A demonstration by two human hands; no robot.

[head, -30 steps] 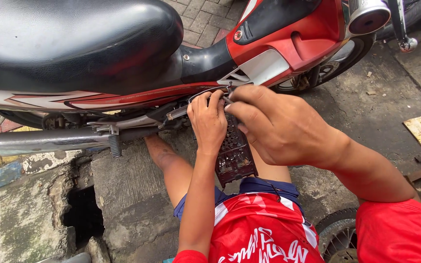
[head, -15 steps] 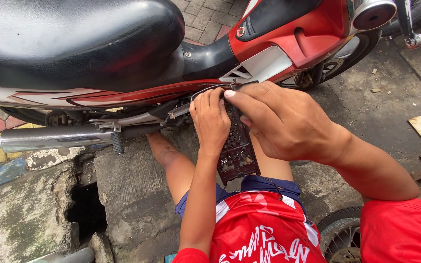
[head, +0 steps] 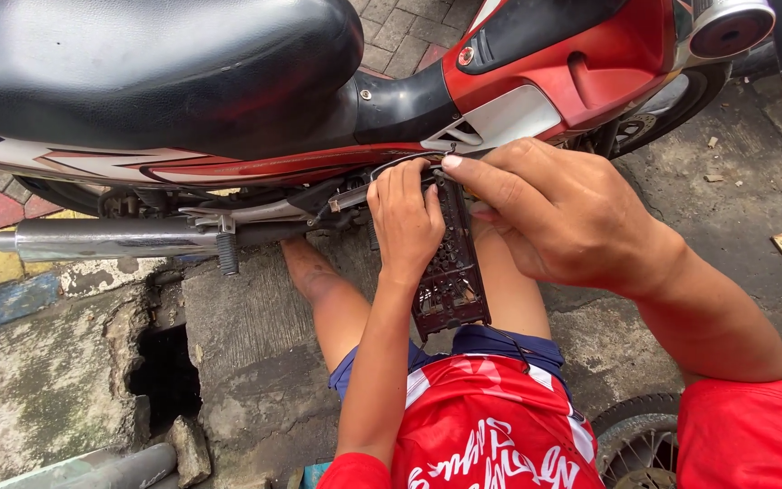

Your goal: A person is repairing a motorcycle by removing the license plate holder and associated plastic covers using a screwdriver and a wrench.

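Head camera looks down on a person crouched beside a red motorcycle (head: 590, 72). Left hand (head: 405, 222) and right hand (head: 554, 213) each have their grip clamped on a dark perforated plastic panel (head: 450, 272), held upright just under the black seat (head: 147, 63), above the knees.

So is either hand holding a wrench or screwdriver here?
No, the left hand and right hand are bare, gripping only the top of the dark perforated panel under the motorcycle body.
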